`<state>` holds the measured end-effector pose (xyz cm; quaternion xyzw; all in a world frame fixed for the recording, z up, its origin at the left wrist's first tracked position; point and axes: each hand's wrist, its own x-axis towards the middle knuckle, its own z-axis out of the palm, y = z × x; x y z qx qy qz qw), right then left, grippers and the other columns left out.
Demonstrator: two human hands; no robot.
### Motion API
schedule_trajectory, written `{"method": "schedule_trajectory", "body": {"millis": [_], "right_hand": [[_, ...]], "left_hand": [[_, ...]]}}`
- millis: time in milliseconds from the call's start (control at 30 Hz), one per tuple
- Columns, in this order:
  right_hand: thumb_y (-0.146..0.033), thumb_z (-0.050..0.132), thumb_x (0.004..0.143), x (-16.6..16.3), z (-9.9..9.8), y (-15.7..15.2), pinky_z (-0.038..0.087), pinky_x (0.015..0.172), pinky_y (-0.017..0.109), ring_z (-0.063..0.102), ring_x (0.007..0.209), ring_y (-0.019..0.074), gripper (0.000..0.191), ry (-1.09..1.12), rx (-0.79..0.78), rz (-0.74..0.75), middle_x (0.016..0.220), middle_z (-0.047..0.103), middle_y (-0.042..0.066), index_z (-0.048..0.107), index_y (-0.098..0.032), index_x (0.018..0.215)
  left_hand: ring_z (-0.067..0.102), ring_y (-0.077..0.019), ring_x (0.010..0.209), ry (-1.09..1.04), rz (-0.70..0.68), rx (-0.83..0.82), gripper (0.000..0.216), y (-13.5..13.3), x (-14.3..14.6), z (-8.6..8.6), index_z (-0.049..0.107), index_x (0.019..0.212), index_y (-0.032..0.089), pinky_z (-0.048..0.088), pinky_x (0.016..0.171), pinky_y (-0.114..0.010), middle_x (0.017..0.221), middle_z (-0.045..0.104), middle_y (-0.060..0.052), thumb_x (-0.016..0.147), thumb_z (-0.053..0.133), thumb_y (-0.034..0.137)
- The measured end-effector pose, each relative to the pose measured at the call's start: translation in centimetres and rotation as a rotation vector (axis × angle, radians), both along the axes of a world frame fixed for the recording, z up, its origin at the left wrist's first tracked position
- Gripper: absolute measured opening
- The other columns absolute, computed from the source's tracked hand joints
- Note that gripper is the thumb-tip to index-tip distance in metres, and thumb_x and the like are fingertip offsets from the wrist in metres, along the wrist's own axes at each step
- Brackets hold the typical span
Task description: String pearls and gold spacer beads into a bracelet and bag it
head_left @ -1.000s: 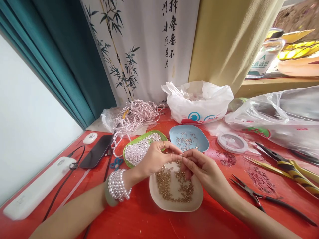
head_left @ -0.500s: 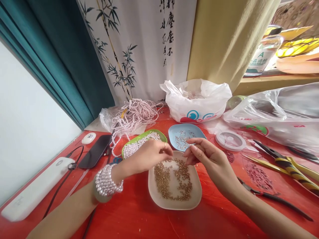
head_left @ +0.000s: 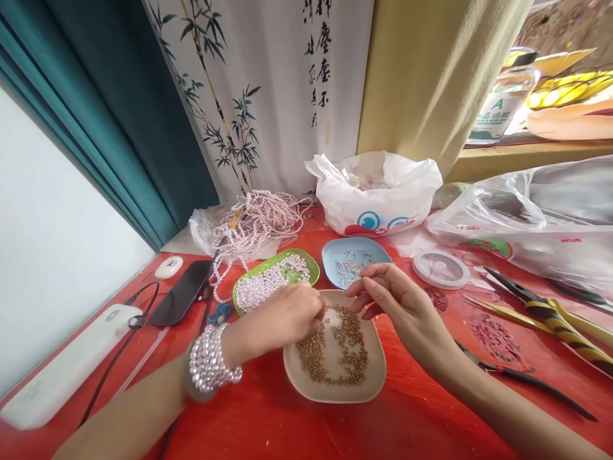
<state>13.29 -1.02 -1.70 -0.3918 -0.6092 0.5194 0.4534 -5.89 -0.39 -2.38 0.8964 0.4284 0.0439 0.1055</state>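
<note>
My left hand [head_left: 293, 314] hangs over the upper left of a beige plate [head_left: 335, 395], fingers curled down and pressed together near its gold beads [head_left: 312, 358]. Whatever those fingers hold is hidden. A band of pearly beads [head_left: 211, 359] circles that wrist. Across the plate, my right hand [head_left: 393, 291] has thumb and index finger pinched close to the plate's upper right rim; anything between them is too small to make out. Behind the hands are a green tray [head_left: 313, 275] of pearl beads [head_left: 261, 289] and a blue plate [head_left: 330, 248] with small metal pins [head_left: 348, 269].
Strung pearl beads [head_left: 263, 220] pile up at the back left, near a phone [head_left: 181, 294] and a white power bank [head_left: 71, 364]. White plastic bags [head_left: 376, 198] stand behind. Pliers [head_left: 541, 386], yellow tweezers [head_left: 512, 313] and a round clear lid [head_left: 440, 268] lie at right.
My left hand has moved lower toward the gold beads, its fingers now curled tighter, and more of the green tray shows. My right hand keeps its pinch almost in place.
</note>
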Motion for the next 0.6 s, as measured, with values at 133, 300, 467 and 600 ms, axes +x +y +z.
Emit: {"method": "schedule_trajectory", "body": {"millis": [133,300,467,600], "right_hand": [[-0.028,0.046,0.082,-0.3,-0.2,-0.2,0.046,0.057,0.024,0.058,0.062,0.0109,0.009,0.038,-0.098,0.092,0.069,0.059,-0.001,0.044,-0.020,0.079],[-0.021,0.049,0.074,-0.6,-0.9,-0.4,0.041,0.053,0.023,0.050,0.055,0.0099,0.005,0.028,-0.133,0.110,0.060,0.055,-0.003,0.048,-0.018,0.070],[-0.020,0.049,0.074,-0.4,-1.0,-0.9,0.041,0.056,0.025,0.050,0.060,0.0109,0.005,0.031,-0.053,0.050,0.066,0.055,-0.001,0.053,-0.017,0.073],[-0.022,0.047,0.075,-0.3,-0.8,-1.3,0.041,0.057,0.025,0.051,0.060,0.0117,0.010,0.023,-0.001,0.023,0.066,0.055,0.000,0.055,-0.017,0.074]], "left_hand": [[0.052,-0.0187,0.070,-0.117,0.082,-0.025,0.009,0.1,0.4,-0.1,0.061,0.065,0.015,0.038,0.060,-0.030,0.065,0.059,-0.004,0.068,0.052,0.013],[0.053,-0.0121,0.062,-0.767,0.302,-0.543,0.008,0.9,1.0,0.1,0.062,0.072,0.014,0.041,0.058,-0.025,0.069,0.060,-0.002,0.065,0.058,0.013],[0.053,-0.0087,0.063,-1.177,0.413,-0.892,0.013,0.9,1.6,0.4,0.062,0.071,0.013,0.042,0.060,-0.022,0.070,0.057,0.000,0.062,0.070,0.018],[0.054,-0.0080,0.066,-1.257,0.433,-0.993,0.017,0.7,1.6,0.5,0.062,0.073,0.013,0.042,0.062,-0.021,0.073,0.057,0.000,0.062,0.073,0.020]]}}
